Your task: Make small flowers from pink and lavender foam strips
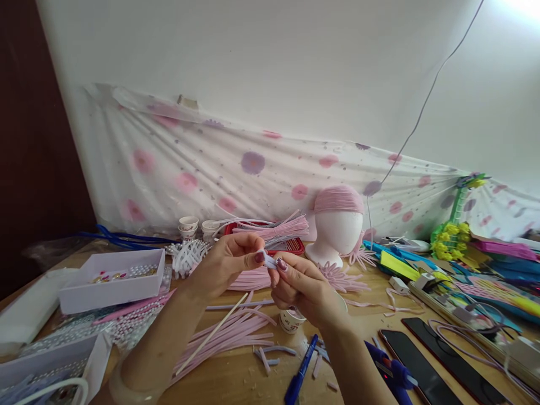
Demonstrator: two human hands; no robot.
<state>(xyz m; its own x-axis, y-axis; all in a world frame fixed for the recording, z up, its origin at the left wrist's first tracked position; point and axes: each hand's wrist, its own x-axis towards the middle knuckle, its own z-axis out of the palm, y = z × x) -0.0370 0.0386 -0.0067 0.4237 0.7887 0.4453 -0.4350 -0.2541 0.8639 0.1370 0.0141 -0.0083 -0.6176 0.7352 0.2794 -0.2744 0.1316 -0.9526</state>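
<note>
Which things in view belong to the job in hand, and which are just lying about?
Likely in the job:
- pale lilac piece, pinched between left hand and right hand
- pink fuzzy stems, possibly
- short cut pieces, possibly

Apparently just lying about:
- two phones
- power strip
- blue pen-like tool, untouched

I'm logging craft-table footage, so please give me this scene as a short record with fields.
Left hand: pinching a pale lilac piece
Right hand: pinching the same piece
Below hands in view: paper cup, blue pen
Beyond hands: white mannequin head with pink covering
Left side: white box
Right side: two phones
</note>
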